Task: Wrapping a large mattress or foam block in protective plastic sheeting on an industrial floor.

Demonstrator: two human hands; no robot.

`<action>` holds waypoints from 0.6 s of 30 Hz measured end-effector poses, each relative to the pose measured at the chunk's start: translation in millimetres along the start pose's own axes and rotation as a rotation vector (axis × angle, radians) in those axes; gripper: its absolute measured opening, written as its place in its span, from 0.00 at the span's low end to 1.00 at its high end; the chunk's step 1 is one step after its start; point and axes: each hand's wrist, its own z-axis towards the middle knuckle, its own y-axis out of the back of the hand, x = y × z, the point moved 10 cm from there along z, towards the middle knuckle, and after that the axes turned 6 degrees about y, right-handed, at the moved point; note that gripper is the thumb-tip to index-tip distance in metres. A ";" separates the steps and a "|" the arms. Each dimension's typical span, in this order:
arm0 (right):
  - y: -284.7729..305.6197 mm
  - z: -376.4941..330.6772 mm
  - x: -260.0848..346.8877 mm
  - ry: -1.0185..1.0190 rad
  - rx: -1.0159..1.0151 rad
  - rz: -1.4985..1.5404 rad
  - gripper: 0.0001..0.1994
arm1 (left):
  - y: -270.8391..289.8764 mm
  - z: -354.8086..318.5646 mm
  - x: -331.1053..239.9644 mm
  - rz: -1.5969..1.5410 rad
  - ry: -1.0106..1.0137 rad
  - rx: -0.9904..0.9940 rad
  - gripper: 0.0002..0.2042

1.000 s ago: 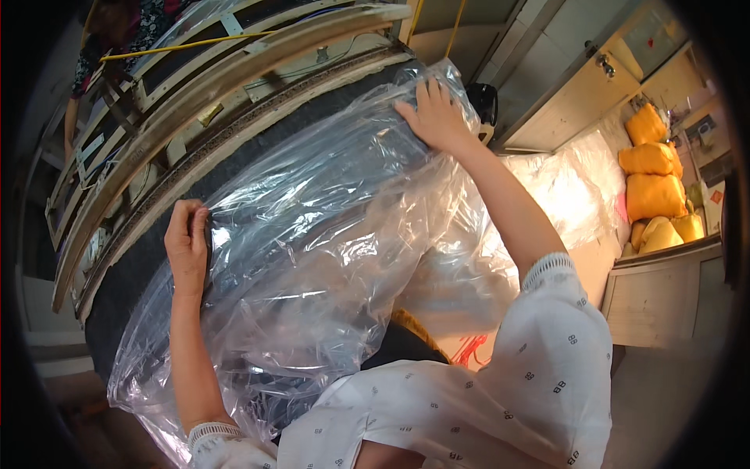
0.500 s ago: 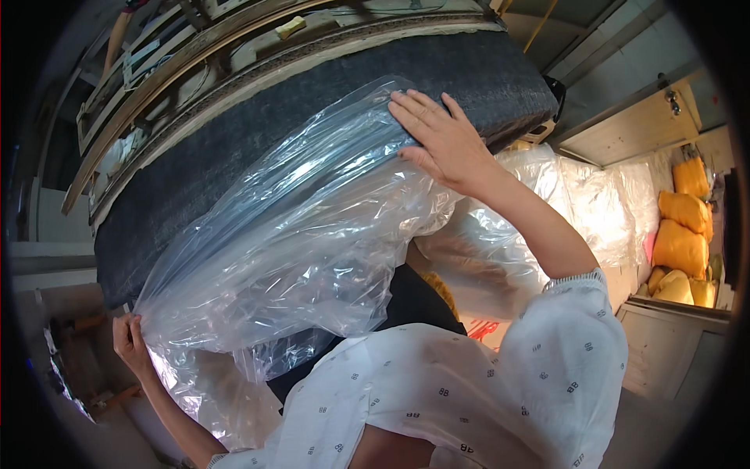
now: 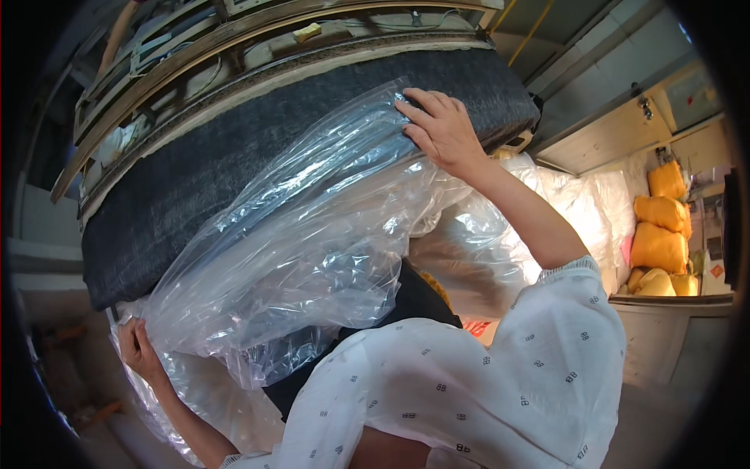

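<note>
A large sheet of clear plastic film [image 3: 281, 250] lies in folds, part on the dark padded surface [image 3: 211, 156] and part hanging down in front of me. My left hand [image 3: 139, 352] is closed on the film's lower left corner, beside the near left end of the padding. At the film's far right end is my right hand [image 3: 445, 133], its fingers bent on the bunched edge. The fingertips there are partly hidden by the film.
Behind the padding runs a long wooden frame [image 3: 273, 35] with slats and a small yellow block [image 3: 307, 33]. More plastic-covered bulk [image 3: 484, 242] stands at the right. Orange-yellow bundles [image 3: 660, 242] are stacked on a ledge beyond it. Someone's arm [image 3: 116, 39] shows at the far left.
My right hand, flat before, now has its fingers bent at the film's edge. My left hand keeps its grip on the corner. The whole view has shifted slightly.
</note>
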 end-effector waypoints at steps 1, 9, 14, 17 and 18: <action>-2.3 -3.3 -0.6 0.002 0.004 -0.006 0.18 | -2.1 -1.1 -2.3 0.010 0.003 0.005 0.03; 6.3 -2.2 5.7 0.000 -0.025 0.016 0.16 | -5.4 1.9 -1.2 -0.019 0.075 0.027 0.03; 26.5 -11.4 6.9 0.075 -0.134 0.069 0.11 | -8.7 3.2 -9.7 0.036 0.001 0.069 0.03; 19.3 -4.5 -2.3 0.083 -0.049 0.130 0.08 | -13.4 6.6 -9.4 0.002 0.033 0.086 0.03; 16.9 -1.6 -7.1 0.049 -0.048 0.132 0.08 | -15.2 8.2 -8.9 -0.010 0.065 0.101 0.03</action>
